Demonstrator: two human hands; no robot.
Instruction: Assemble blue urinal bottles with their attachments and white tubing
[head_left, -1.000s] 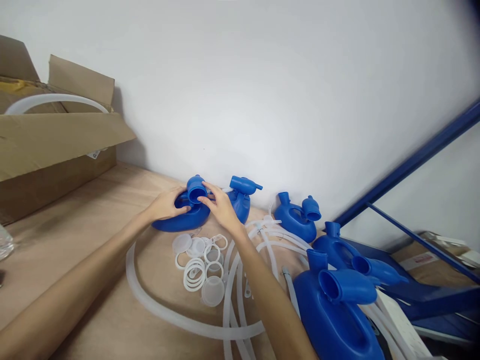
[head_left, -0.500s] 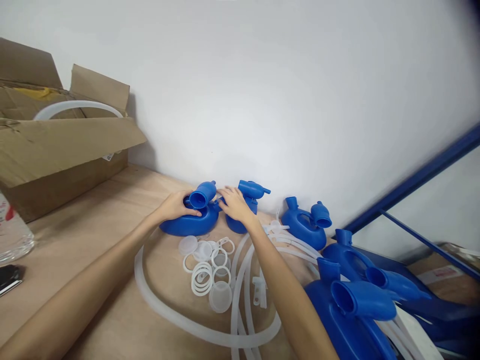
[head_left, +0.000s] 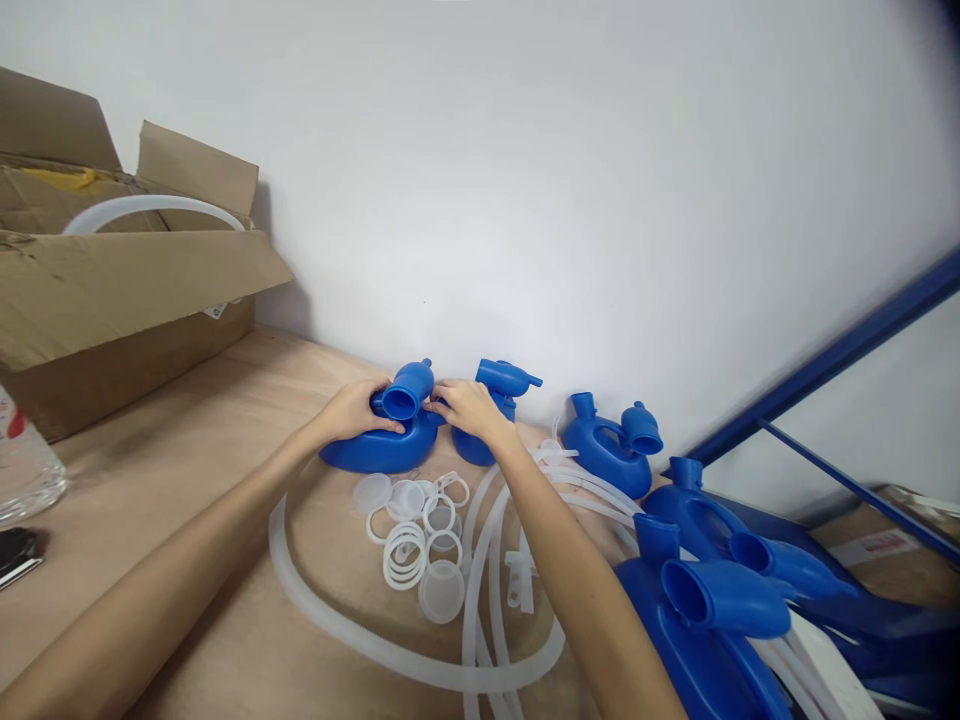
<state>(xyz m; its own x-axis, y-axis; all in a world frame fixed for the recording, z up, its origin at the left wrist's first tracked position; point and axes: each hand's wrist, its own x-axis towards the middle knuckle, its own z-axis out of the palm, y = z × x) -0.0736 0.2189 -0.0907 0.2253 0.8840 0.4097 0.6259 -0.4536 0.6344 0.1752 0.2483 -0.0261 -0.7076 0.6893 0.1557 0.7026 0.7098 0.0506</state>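
Observation:
My left hand (head_left: pixel 360 412) is closed round the handle of a blue plastic urinal bottle (head_left: pixel 379 450) that lies on its side. A blue funnel-shaped spout (head_left: pixel 409 388) rests on top of this bottle, its wide mouth facing me. My right hand (head_left: pixel 463 408) has its fingertips pinched together at the bottle's neck end; what they hold is hidden. Just behind that hand stands a second blue bottle (head_left: pixel 474 448), with another blue spout (head_left: pixel 504 377) lying on it. Nearest in front are white rings (head_left: pixel 405 570) and translucent round caps (head_left: pixel 441 592) in a loose pile.
Translucent hoses (head_left: pixel 360 640) curve across the table, beside small white clips (head_left: pixel 517 580). More blue bottles (head_left: pixel 611 460) with spouts stand at the right, near a blue metal frame (head_left: pixel 840 355). An open cardboard box (head_left: pixel 135 300) and a clear plastic bottle (head_left: pixel 26 470) are at the left.
My right hand has shifted slightly left, and its fingers have come together at the first bottle's neck. The spout on that bottle sits slightly further right. My left hand keeps its hold.

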